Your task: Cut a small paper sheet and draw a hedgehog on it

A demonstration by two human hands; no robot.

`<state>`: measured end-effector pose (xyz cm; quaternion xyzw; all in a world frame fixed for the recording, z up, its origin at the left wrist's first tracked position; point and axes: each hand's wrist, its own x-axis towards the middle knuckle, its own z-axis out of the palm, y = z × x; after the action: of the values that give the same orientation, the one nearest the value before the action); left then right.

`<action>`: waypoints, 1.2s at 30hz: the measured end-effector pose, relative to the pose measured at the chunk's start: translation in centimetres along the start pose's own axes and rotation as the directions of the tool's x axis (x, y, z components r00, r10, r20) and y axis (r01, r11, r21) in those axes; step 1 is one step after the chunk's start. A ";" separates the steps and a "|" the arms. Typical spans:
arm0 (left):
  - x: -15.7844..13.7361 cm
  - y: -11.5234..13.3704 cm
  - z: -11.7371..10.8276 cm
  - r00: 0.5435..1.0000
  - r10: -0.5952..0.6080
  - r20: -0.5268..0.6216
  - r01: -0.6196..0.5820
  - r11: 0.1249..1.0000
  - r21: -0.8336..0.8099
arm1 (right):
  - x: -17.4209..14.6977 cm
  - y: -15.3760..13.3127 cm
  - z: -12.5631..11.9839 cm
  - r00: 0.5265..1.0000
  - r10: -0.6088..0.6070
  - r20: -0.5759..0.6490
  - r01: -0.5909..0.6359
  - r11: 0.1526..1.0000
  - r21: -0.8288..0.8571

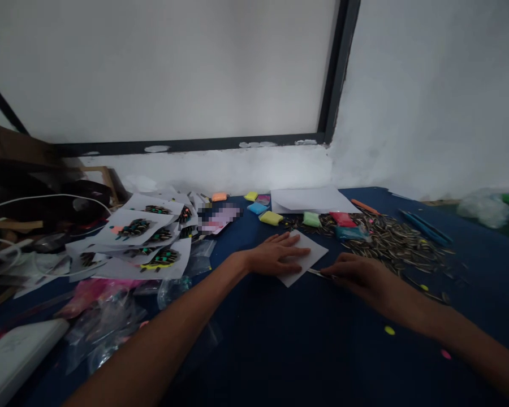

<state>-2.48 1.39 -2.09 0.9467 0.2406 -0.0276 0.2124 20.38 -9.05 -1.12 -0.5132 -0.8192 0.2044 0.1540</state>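
Note:
My left hand [277,255] lies flat with spread fingers on a small sheet of white paper [294,277], pressing it against the dark blue tabletop. Just right of the sheet, my right hand [358,277] is closed around a thin, pale-tipped tool [316,273]. The tool's tip points left, at or close to the paper's lower right edge. Most of it is hidden inside my fingers, so its exact kind does not show. Beyond my right hand spreads a heap of dark striped seeds [398,240].
Papers with seed-and-clay figures [163,257] are piled at left, above plastic bags [106,316]. Small clay packets [271,217] and a white paper stack [311,200] stand toward the wall. An orange pen [365,207] and blue tool [426,227] lie right. A white box [23,356] sits front left.

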 end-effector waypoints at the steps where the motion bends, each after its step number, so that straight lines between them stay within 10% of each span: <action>1: 0.1 -0.1 0.0 1.000 0.004 0.007 -0.004 1.000 -0.002 | 0.0 0.0 0.0 1.000 -0.002 0.000 0.002 1.000 0.000; 36: 0.2 -0.4 0.0 1.000 0.014 0.007 -0.014 1.000 -0.010 | 0.1 -0.5 0.4 1.000 -0.016 0.009 0.015 0.999 0.043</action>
<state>-2.49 1.78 -2.26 0.9473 0.2333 -0.0282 0.2179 19.75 -9.27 -1.17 -0.5025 -0.8193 0.2230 0.1626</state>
